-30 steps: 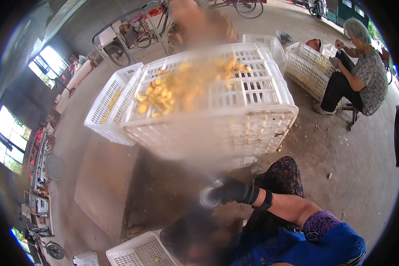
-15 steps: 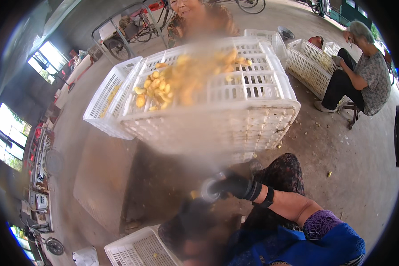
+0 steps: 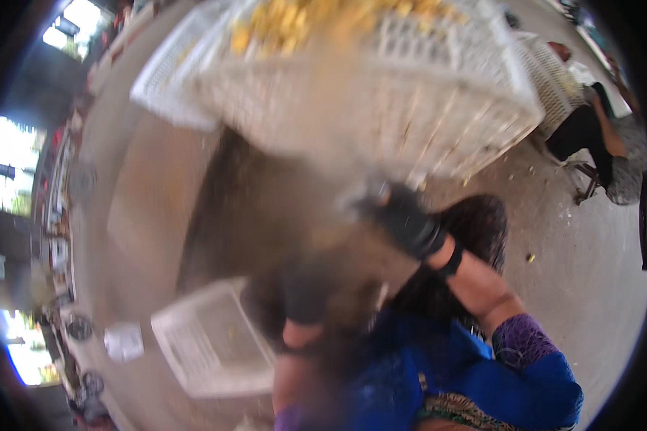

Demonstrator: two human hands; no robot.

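My right hand [image 3: 402,221], in a black glove, is bent at the fingers in front of the big white crate. A small pale, greyish-white thing [image 3: 354,197] shows at its fingertips, too smeared to name. Lower and to the left is my left hand [image 3: 308,291], also black-gloved; a blurred patch hides its fingers. Small yellow pieces [image 3: 287,27] lie heaped on the white slotted plastic crate [image 3: 410,118] ahead of me, their kind unclear.
A low white crate [image 3: 212,337] stands on the floor at my left. Another white crate [image 3: 174,79] adjoins the big one. At the right a person [image 3: 611,144] sits on a stool by more white crates [image 3: 546,72]. A brown board [image 3: 151,194] lies left.
The view has tipped downward, so the big crate sits higher and the person behind it is out of sight. My right hand now appears higher, and my left hand and forearm show more.
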